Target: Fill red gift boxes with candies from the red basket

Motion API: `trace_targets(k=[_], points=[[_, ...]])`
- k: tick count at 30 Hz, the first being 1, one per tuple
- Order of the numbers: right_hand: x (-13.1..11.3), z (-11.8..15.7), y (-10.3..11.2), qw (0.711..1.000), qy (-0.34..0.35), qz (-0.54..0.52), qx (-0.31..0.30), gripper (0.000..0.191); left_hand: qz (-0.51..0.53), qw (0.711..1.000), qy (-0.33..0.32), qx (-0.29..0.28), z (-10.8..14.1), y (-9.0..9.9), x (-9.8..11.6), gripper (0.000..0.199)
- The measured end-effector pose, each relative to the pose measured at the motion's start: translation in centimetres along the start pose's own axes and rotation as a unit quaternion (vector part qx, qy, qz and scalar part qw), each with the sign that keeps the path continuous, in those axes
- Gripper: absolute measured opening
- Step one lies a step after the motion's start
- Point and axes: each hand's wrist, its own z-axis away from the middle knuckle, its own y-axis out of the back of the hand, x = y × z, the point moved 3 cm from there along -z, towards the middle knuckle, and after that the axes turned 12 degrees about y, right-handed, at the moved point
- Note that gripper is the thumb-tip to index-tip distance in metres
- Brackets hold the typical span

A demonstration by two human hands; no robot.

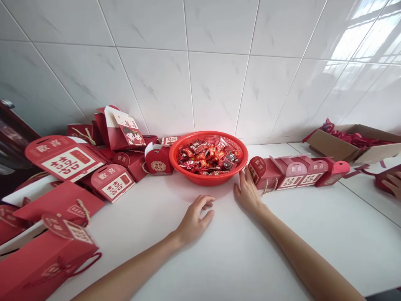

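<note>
My left hand (194,219) rests on the white table with its fingers loosely curved, the thumb apart and nothing held. To its right, my right hand (248,193) lies with fingers stretched forward against the left end of a red gift box (258,169). That box is the first in a row of several red boxes with arched tops and rope handles. Between the hands and the wall stands a red plastic basket (208,180) filled with wrapped candies (209,155). A small red box (158,162) with a round gold emblem sits at the basket's left side.
Red gift boxes (112,182) of several sizes are heaped along the left. At the back right, a cardboard box (354,152) holds dark red ribbons (351,136). Another person's hand (394,184) touches a red box at the right edge. A tiled wall (216,92) closes off the back.
</note>
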Motion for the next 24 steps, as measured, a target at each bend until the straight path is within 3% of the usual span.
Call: trace_targets(k=[10, 16, 20, 24], points=[[4.7, 1.1, 2.4, 0.994, -0.102, 0.028, -0.002, 0.057, 0.036, 0.999, -0.030, 0.015, -0.1, -0.2, -0.5, 0.025], [6.3, 1.1, 3.2, 0.992, -0.108, 0.039, 0.041, 0.048, 0.043, 0.995, -0.086, 0.017, -0.4, 0.8, 1.2, 0.015], [4.7, 0.6, 4.0, 0.996, -0.064, -0.017, 0.061, 0.028, 0.019, 0.987, -0.160, 0.020, -0.7, 4.1, 4.2, 0.013], [1.2, 0.3, 4.0, 0.997, -0.026, -0.072, 0.018, 0.042, -0.103, 0.968, -0.228, 0.035, -0.8, 10.1, 8.4, 0.017]])
